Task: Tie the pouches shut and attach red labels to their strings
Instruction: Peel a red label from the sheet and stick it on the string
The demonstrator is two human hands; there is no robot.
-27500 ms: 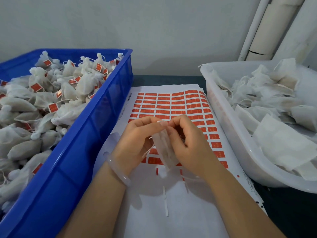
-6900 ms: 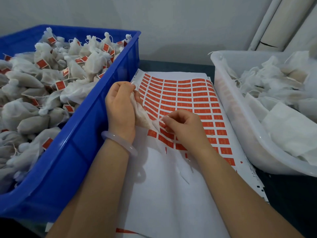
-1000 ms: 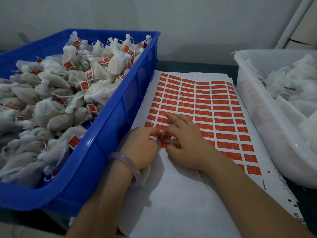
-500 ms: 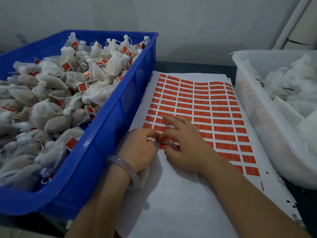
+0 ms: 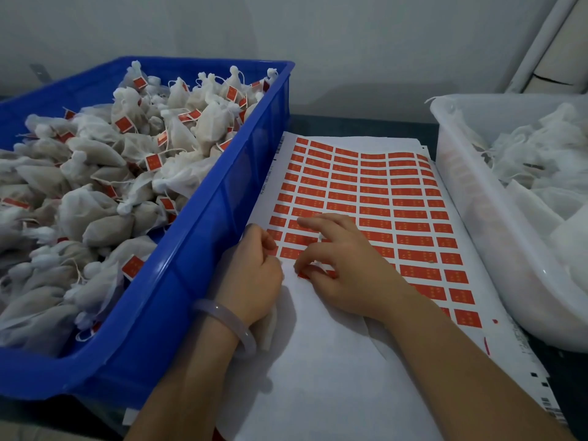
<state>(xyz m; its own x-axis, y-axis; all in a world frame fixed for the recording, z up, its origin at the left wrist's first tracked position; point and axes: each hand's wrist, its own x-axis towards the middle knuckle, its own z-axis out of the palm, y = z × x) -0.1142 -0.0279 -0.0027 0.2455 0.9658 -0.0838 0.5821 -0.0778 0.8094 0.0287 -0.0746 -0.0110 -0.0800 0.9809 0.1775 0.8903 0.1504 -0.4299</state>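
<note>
Glossy plastic blue crate (image 5: 203, 237) — matt cloth pouches (image 5: 105, 214).

blue crate (image 5: 197, 249), white pouches (image 5: 95, 214) with red labels (image 5: 375, 205), white sheet (image 5: 318, 361), see-through whitish tub (image 5: 496, 237), pale lilac bangle (image 5: 227, 323)

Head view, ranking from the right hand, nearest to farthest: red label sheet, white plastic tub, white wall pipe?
1. Beneath the right hand, touching: white sheet of red labels.
2. On the right: translucent white plastic tub.
3. Back right corner: white wall pipe.
</note>
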